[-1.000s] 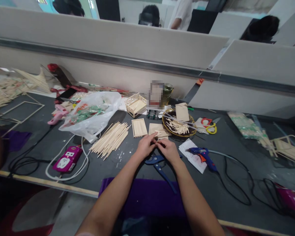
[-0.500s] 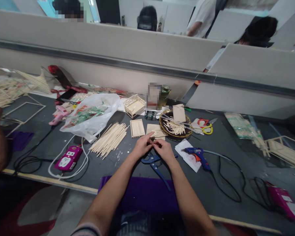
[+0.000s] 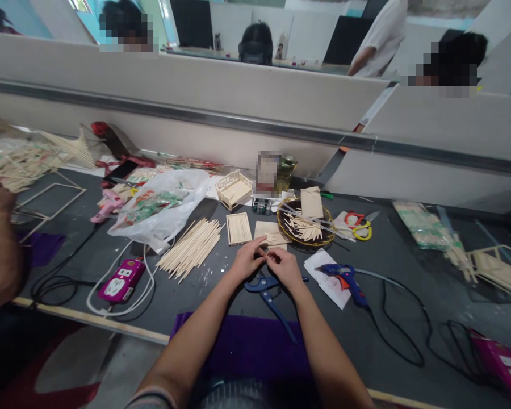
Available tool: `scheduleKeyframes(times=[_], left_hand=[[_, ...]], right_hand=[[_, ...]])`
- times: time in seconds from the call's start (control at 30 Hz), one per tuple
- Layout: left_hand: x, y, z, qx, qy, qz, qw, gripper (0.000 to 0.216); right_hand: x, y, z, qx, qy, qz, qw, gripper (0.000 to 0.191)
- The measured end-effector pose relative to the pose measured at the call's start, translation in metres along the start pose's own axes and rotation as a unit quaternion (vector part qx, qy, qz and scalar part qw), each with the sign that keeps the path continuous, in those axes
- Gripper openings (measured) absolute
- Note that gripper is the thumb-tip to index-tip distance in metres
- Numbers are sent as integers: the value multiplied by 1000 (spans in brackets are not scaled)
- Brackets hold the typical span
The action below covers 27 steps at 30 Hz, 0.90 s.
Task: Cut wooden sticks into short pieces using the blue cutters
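My left hand and my right hand meet over the table, fingertips pinched close together. Whatever lies between them is too small to make out. Just beyond the fingers is a piece of brown card with small stick pieces on it. Below my hands rests a blue cutter tool, its upper part partly covered by them. A small panel of wooden sticks lies beyond my left hand, near a pile of loose sticks. Right of my right hand, a blue glue gun lies on white paper.
Behind my hands stand a basket of short sticks and a small wooden stick model. Scissors lie at right. A plastic bag, magenta power strip and cables occupy the left. Another person's arm reaches in there.
The view has tilted up slightly, so the table sits lower in the picture. My hands stay together in nearly the same place, fingers still pinched.
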State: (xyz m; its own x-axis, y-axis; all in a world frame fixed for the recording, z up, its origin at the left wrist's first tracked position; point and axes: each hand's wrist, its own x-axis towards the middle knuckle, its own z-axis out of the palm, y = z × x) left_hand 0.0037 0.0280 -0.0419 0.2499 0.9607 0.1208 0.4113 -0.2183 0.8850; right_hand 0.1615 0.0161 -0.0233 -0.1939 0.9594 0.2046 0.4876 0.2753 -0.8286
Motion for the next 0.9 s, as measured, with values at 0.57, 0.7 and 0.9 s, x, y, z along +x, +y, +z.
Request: scheduleKeyframes(times=[0.57,0.7,0.9], left_hand=[[-4,22,-7,-195,43,-47,979,19],[-6,25,-9,-231,26,-76,970,25],[-4,29,-12,-339,50,-117,932,41]], right_hand=[[0,-18,2,113,95,18,989,21],[-2,-23,-9,96,38,22,994,22],[-65,-44,-45,-224,-81,5,971,74]])
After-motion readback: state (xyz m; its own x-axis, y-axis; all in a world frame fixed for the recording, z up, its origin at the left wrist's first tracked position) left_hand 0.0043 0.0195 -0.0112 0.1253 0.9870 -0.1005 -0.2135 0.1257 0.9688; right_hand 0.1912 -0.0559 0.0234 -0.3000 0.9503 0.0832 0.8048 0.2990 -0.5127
